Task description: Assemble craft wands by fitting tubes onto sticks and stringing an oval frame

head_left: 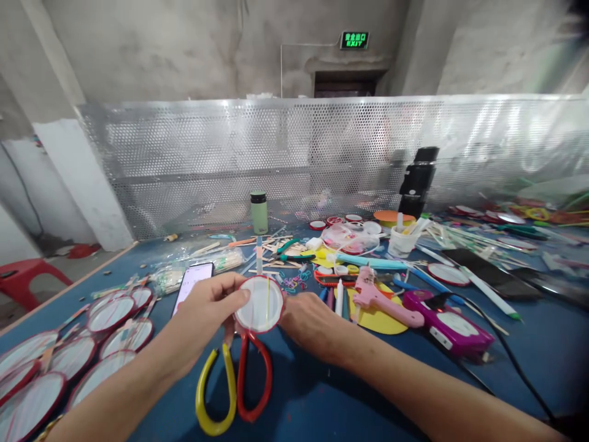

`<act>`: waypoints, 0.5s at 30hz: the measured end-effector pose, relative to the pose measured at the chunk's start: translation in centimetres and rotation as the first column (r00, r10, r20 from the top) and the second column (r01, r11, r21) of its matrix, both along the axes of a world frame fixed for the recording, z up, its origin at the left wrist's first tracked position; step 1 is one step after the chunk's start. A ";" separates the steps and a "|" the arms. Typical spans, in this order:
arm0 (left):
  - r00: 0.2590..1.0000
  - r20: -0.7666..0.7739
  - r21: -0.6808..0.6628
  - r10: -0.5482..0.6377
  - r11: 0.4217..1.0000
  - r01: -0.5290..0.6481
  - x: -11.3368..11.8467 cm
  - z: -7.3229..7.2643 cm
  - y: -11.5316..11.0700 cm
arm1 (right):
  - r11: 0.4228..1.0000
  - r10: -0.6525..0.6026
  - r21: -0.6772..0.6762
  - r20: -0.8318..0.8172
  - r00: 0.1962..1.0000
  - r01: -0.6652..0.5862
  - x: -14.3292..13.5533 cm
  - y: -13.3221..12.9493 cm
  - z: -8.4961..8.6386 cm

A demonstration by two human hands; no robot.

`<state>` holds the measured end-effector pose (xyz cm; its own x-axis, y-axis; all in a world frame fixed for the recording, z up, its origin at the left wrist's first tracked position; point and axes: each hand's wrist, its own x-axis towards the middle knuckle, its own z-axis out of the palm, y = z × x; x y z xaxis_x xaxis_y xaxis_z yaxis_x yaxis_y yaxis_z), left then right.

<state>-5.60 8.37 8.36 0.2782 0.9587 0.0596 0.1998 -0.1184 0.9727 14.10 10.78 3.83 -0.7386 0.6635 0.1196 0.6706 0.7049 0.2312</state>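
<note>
A small round white disc [259,304] with a red rim and a stick at its top is pinched between the thumb and fingers of my left hand [212,307]. My right hand [306,319] is closed against the disc's right edge, its fingertips partly hidden behind the rim, so I cannot make out what they grip. Just below the disc lie scissors with one yellow handle and one red handle [254,393]. A phone [196,283] with a lit screen rests behind my left hand.
Several red-rimmed discs [110,314] lie at the left. To the right are a pink glue gun [381,302], a purple device [448,325] with a black cable, and a white cup [402,241]. A green bottle [259,213] and black flask [418,181] stand behind.
</note>
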 end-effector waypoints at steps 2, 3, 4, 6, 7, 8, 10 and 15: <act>0.999 0.045 -0.025 -0.019 0.999 0.020 0.5 -0.3 0.5 | 0.999 0.051 0.003 0.018 0.999 -0.051 -0.1 -0.1 0.1; 0.997 0.078 -0.037 -0.017 0.999 0.020 0.6 -0.7 0.7 | 0.998 0.061 0.007 0.010 0.998 -0.061 -0.2 0.0 0.1; 0.993 0.119 -0.051 -0.008 0.999 0.015 0.7 -1.0 0.9 | 0.999 0.048 0.011 -0.014 0.999 -0.048 -0.2 0.1 0.0; 0.978 0.206 -0.088 0.019 0.996 -0.001 0.4 -1.9 1.0 | 1.000 -0.008 -0.001 -0.105 0.994 0.008 0.0 0.4 -0.2; 0.971 0.236 -0.106 0.032 0.994 -0.007 0.1 -2.3 1.0 | 0.999 -0.033 -0.026 -0.170 0.985 0.029 0.1 0.6 -0.2; 0.967 0.251 -0.124 0.039 0.992 -0.008 -0.1 -2.7 1.0 | 0.998 -0.046 -0.062 -0.248 0.968 0.032 0.3 0.7 -0.1; 0.969 0.244 -0.159 0.035 0.987 0.005 -0.6 -3.2 0.8 | 0.988 -0.051 -0.153 -0.412 0.910 -0.014 0.7 0.7 0.3; 0.980 0.196 -0.187 0.013 0.982 0.025 -1.0 -3.2 0.5 | 0.973 -0.122 -0.227 -0.614 0.780 -0.027 1.2 0.6 1.5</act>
